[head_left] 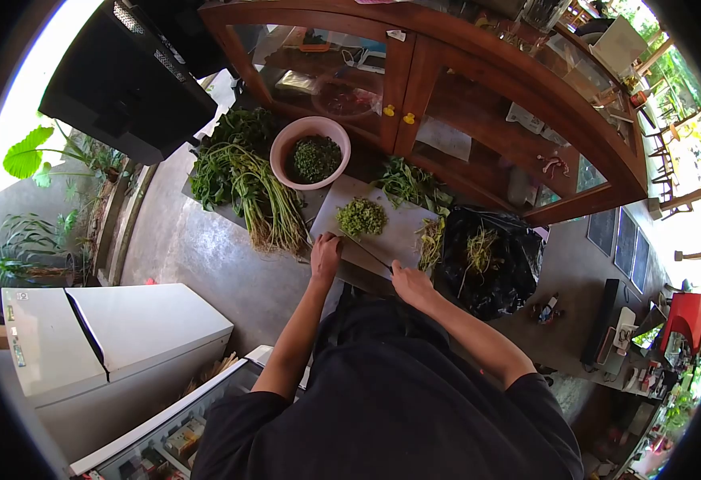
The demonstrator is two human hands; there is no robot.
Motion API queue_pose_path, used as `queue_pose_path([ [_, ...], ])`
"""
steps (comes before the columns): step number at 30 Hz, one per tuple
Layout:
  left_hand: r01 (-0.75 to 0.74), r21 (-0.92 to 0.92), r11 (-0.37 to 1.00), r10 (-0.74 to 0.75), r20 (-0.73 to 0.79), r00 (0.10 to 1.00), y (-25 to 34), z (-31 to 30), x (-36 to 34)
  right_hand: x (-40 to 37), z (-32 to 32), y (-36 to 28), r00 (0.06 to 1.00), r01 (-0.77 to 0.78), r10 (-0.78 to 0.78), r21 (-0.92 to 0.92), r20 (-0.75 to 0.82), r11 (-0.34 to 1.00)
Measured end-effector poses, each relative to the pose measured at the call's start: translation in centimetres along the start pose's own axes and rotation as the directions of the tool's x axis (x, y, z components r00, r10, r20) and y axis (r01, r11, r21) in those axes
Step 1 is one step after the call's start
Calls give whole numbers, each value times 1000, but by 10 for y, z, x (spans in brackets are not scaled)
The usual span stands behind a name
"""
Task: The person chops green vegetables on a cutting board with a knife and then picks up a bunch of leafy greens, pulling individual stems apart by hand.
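Observation:
A white cutting board lies in front of me with a pile of chopped green stems on it. My right hand is closed around the handle of a knife, whose blade slants up and left across the board's near edge. At the board's near left corner is my left hand, fingers bent together by the blade's far end; what they hold, if anything, is too small to make out. Yellowish trimmings lie on the board's right side.
A pink bowl of chopped greens stands behind the board. To its left lies a large bunch of leafy stems; more leaves lie behind right. A black plastic bag with scraps is at the right. A wooden glass-door cabinet stands behind.

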State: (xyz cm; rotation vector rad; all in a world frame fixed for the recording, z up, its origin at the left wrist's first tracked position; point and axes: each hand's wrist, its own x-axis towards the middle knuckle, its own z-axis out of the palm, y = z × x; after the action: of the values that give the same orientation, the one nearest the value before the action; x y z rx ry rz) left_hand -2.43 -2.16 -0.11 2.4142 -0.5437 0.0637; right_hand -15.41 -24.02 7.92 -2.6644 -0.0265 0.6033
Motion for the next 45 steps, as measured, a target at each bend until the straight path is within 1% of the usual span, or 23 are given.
queue_pose_path([
  [6,-39,37,999,38,24,999,-1,0,-3,-1,1,-2,1000,15,-15,-16,-12,1000],
  [10,-12,1,1000,12,-5,1000,3,0,-3,1,8,2,1000,3,-3,-33,-2,999],
  [13,-8,37,999,8,1,1000,4,-1,-3,1,14,3,1000,6,-5,-51,18,999],
  [15,-21,63,998,20,15,1000,4,-2,-2,2,18,2,998,-42,44,-53,38,998],
  [16,-19,64,998,18,16,1000,4,-3,-3,4,23,2,998,-40,42,-53,40,998],
  [18,-15,23,1000,15,-4,1000,5,-2,-3,13,35,5,999,-36,36,-9,6,999],
  [22,-53,44,998,56,-58,997,4,0,-3,36,47,8,1000,-20,19,59,19,998],
  [25,-10,49,999,11,-39,999,2,1,-2,30,42,10,999,-7,6,14,35,1000],
  [27,-4,21,1000,5,-49,999,0,2,-3,18,39,16,994,-54,55,-11,92,998],
  [28,-2,20,1000,3,-49,999,0,2,-3,14,45,23,994,-54,55,-12,94,998],
  [30,12,17,1000,-11,-36,999,-1,3,-2,8,52,29,998,-48,50,-44,40,998],
  [34,-24,29,999,26,-43,999,-3,4,-1,19,48,25,999,-34,34,-27,10,999],
  [36,-40,38,998,41,-46,998,-2,3,-1,28,48,20,997,5,-7,-37,-74,999],
  [39,-55,65,996,58,-41,997,-1,-2,-4,35,48,18,993,37,-40,-32,-109,999],
  [42,-37,49,998,38,-16,999,0,-3,-5,34,43,19,998,17,-20,-44,-62,999],
  [45,-22,41,999,22,1,1000,-2,-1,-3,28,36,20,995,21,-25,-41,-92,999],
])
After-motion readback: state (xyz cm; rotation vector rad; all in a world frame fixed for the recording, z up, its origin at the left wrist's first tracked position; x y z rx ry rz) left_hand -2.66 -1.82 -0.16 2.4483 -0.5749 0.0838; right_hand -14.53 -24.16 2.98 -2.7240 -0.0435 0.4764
